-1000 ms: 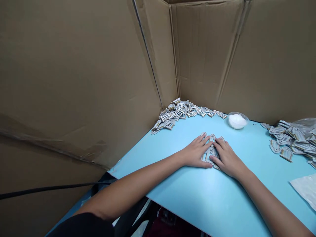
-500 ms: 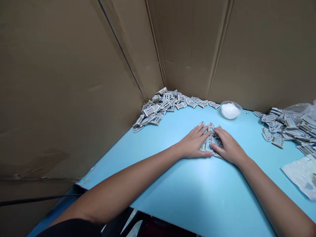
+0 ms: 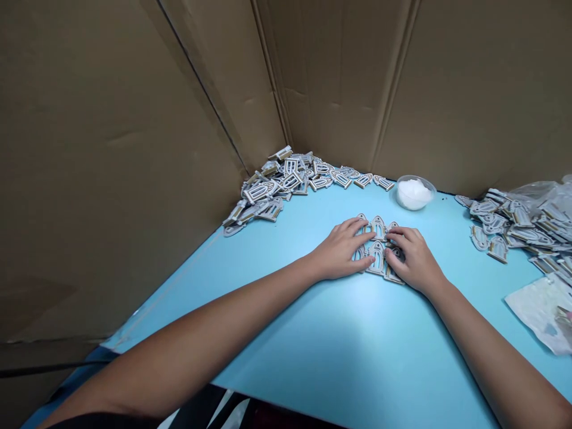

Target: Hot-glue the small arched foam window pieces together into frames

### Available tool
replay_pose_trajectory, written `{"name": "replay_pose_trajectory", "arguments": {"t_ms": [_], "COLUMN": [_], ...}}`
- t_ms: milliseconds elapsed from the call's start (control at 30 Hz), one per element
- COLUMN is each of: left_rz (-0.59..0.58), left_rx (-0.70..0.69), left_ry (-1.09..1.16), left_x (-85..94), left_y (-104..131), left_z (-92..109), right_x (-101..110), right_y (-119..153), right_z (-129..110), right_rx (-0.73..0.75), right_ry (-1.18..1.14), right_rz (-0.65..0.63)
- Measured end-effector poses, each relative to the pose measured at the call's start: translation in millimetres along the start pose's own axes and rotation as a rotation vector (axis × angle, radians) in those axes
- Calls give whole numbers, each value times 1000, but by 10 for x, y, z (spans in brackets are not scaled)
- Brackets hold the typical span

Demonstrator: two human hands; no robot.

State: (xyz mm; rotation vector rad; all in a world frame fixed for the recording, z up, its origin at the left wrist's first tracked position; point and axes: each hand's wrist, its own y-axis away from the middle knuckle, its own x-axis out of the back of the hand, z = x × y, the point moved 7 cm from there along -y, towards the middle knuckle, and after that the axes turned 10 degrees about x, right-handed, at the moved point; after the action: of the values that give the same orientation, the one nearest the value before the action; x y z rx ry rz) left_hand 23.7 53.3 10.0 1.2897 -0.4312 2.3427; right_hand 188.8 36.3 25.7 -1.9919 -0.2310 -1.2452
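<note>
Several small grey-white arch-shaped pieces [image 3: 376, 257], with slots like a window frame, lie close together in two rows on the light blue table [image 3: 357, 345]. My left hand [image 3: 342, 249] rests over their left side, fingers spread and tips touching the pieces. At the right side, my right hand [image 3: 413, 259] has its fingers bent and apart, with thumb and fingertips on the right-hand pieces. Both hands partly cover the rows. Neither hand lifts a piece.
A pile of similar pieces [image 3: 290, 182] sits in the far corner, and another pile [image 3: 522, 223] at the right. Behind the hands stands a clear bowl [image 3: 414, 193] of white material. A white packet [image 3: 538, 310] lies at right. Cardboard walls [image 3: 330, 83] enclose the table.
My hands have drawn slightly apart, showing more of the middle pieces. The right thumb has moved from the middle towards the right-hand column. The view has shifted a little.
</note>
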Motion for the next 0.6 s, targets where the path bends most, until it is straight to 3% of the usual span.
{"name": "replay_pose_trajectory", "arguments": {"t_ms": [333,600], "left_rz": [-29,24], "left_rx": [3,-53], "left_ry": [-30,-13], "left_x": [-22,1], "left_y": [-8,6], "left_z": [-5,21], "right_x": [19,16], "right_y": [-3,8], "right_z": [-38,-2], "right_rx": [24,-6], "right_ry": [34,87], "right_rz": [14,29]}}
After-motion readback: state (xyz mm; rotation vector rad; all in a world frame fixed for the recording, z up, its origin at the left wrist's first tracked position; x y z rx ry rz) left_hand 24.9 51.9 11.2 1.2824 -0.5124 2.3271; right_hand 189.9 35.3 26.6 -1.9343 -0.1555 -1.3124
